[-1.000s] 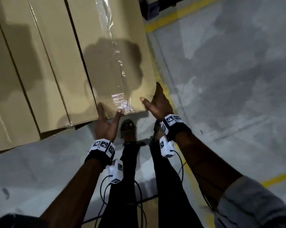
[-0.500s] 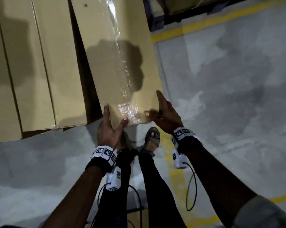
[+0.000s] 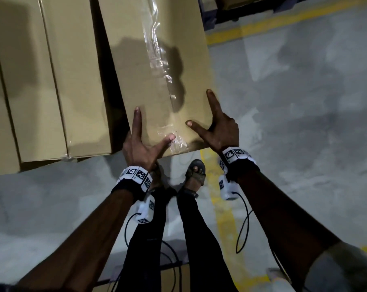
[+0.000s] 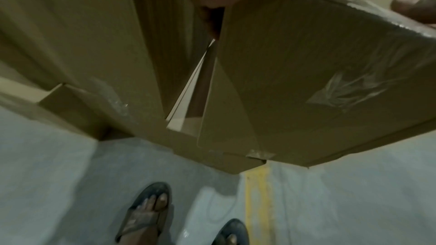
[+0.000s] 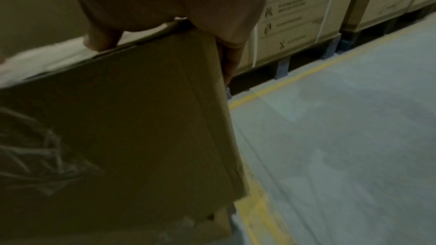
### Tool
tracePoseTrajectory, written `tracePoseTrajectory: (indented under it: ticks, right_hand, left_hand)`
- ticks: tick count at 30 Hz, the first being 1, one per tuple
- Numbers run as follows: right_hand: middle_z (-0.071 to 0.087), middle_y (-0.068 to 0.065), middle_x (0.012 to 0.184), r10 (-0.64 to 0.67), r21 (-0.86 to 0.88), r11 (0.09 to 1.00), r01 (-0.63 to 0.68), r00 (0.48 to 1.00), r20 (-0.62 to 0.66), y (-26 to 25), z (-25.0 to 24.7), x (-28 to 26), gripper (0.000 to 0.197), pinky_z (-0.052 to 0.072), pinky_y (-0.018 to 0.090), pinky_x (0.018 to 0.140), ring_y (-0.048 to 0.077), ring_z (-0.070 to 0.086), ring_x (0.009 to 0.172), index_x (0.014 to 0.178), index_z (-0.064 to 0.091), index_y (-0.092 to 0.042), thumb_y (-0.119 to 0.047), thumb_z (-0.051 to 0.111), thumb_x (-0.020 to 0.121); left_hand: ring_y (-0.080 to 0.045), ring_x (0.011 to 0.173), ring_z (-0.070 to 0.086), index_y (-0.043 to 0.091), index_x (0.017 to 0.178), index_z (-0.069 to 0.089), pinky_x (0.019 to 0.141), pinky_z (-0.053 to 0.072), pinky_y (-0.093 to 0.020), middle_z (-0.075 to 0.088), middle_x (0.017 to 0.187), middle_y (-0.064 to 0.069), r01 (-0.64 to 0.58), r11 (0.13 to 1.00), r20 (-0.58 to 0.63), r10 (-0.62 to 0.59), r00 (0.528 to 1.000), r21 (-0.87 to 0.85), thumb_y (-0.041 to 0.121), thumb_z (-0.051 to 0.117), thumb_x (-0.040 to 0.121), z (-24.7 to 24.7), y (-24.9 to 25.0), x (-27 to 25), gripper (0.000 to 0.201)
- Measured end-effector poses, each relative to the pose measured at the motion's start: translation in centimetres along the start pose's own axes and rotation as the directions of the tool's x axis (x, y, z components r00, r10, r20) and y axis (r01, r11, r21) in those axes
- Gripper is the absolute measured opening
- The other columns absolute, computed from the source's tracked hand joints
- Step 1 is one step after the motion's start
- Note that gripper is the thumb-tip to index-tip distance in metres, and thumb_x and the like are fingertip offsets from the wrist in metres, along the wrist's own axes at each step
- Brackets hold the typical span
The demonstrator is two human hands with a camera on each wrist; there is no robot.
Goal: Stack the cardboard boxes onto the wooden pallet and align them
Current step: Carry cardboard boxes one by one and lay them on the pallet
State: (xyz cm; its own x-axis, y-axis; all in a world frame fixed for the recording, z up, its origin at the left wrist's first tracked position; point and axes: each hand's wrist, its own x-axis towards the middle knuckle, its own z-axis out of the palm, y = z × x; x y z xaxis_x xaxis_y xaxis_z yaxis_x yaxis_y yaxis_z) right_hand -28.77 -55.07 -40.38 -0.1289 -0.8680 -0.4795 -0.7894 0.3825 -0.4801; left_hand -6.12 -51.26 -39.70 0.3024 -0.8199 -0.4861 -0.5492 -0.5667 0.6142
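A long cardboard box (image 3: 157, 60) with clear tape down its top lies on a layer of other cardboard boxes (image 3: 73, 81), angled so a dark gap opens on its left. My left hand (image 3: 140, 144) grips its near left corner, thumb and forefinger on top, the other fingers down in the gap. At the near right corner my right hand (image 3: 218, 131) holds on, thumb on top and fingers along the right side. The left wrist view shows the box's end face (image 4: 318, 62); the right wrist view shows its right side (image 5: 129, 128). No pallet shows beneath these boxes.
Grey concrete floor with a yellow line (image 3: 224, 207) runs under the box's near right corner. My sandalled feet (image 3: 196, 171) stand just below the box end. Printed cartons on dark pallets (image 5: 295, 16) line the far side of the aisle.
My hands moved from the box's near end up onto its two near corners. The box swung away from its left neighbour, and the gap between them widened.
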Motion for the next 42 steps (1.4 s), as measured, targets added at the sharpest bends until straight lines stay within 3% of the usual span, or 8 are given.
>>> tracePoseTrajectory:
  ticks: [6,12,23,26,29,33,37,42]
  right_hand:
    - [0.075,0.011,0.098,0.01,-0.141,0.99,-0.021,0.997,-0.075,-4.1,-6.3,-2.3,0.108,0.053,0.042,0.083,0.039,0.069,0.097,0.161,0.004,-0.049,-0.093,0.052,0.075]
    - [0.076,0.01,0.104,0.01,-0.123,0.992,-0.033,0.984,-0.179,-9.0,-15.6,-8.4,0.111,0.054,0.039,0.08,0.037,0.071,0.096,0.162,0.01,-0.043,-0.094,0.052,0.073]
    - [0.075,0.007,0.112,-0.098,-0.087,0.994,0.067,0.904,-0.416,-21.8,-33.3,-20.8,0.113,0.052,0.037,0.083,0.035,0.071,0.095,0.16,0.011,-0.049,-0.095,0.058,0.068]
    - [0.073,0.009,0.095,-0.126,-0.036,0.992,0.123,0.885,-0.449,-24.4,-35.7,-22.9,0.111,0.051,0.037,0.082,0.035,0.069,0.09,0.159,0.01,-0.053,-0.092,0.061,0.067]
    - [0.073,0.013,0.096,-0.178,0.015,0.978,0.209,0.865,-0.469,-26.2,-37.1,-24.0,0.111,0.055,0.04,0.083,0.036,0.068,0.088,0.157,0.01,-0.058,-0.093,0.062,0.065]
    - [0.07,0.01,0.131,-0.299,0.028,0.936,0.351,0.834,-0.464,-27.5,-38.9,-23.2,0.111,0.056,0.04,0.089,0.035,0.071,0.095,0.158,0.01,-0.056,-0.089,0.066,0.068]
    - [0.069,0.01,0.131,-0.418,0.029,0.884,0.466,0.819,-0.393,-27.1,-41.8,-22.0,0.111,0.056,0.041,0.092,0.038,0.069,0.097,0.158,0.011,-0.056,-0.084,0.071,0.069]
    - [0.066,0.009,0.137,-0.549,-0.047,0.829,0.557,0.794,-0.262,-25.0,-45.9,-20.3,0.113,0.052,0.04,0.095,0.038,0.068,0.105,0.158,0.008,-0.057,-0.088,0.067,0.066]
  left_hand:
    - [-0.024,0.147,0.043,0.064,0.153,0.021,0.122,0.032,-0.036,0.046,0.16,0.005,-0.1,0.993,0.065,0.096,0.993,0.061,0.088,0.079,0.055,-5.2,4.9,-0.5,0.116]
    - [-0.018,0.147,0.043,0.06,0.156,0.02,0.123,0.034,-0.039,0.041,0.159,0.021,-0.258,0.963,0.142,0.244,0.959,0.083,0.087,0.078,0.057,-12.5,14.0,-4.3,0.117]
    - [-0.025,0.136,0.054,0.053,0.158,0.024,0.112,0.041,-0.037,0.058,0.149,0.003,-0.464,0.886,-0.035,0.464,0.885,0.021,0.079,0.082,0.06,-27.9,28.6,-15.4,0.117]
    - [-0.028,0.121,0.063,0.047,0.16,0.028,0.104,0.046,-0.036,0.068,0.133,-0.008,-0.521,0.851,-0.148,0.524,0.839,0.057,0.084,0.078,0.057,-31.2,30.4,-17.4,0.12]
    - [-0.027,0.128,0.057,0.056,0.157,0.023,0.111,0.043,-0.039,0.063,0.139,-0.005,-0.5,0.865,-0.221,0.496,0.84,0.039,0.088,0.077,0.056,-33.7,31.5,-19.1,0.12]
    - [-0.028,0.132,0.056,0.06,0.156,0.019,0.115,0.043,-0.048,0.062,0.142,-0.007,-0.481,0.875,-0.329,0.474,0.817,0.066,0.095,0.072,0.054,-35.0,33.0,-20.7,0.12]
    - [-0.026,0.132,0.055,0.059,0.156,0.021,0.115,0.042,-0.049,0.061,0.143,-0.005,-0.423,0.904,-0.449,0.402,0.798,0.057,0.096,0.07,0.054,-33.2,34.3,-22.9,0.119]
    - [-0.022,0.107,0.064,0.047,0.16,0.026,0.101,0.045,-0.038,0.07,0.121,-0.008,-0.31,0.949,-0.577,0.282,0.766,0.053,0.09,0.074,0.057,-28.3,36.3,-27.1,0.122]
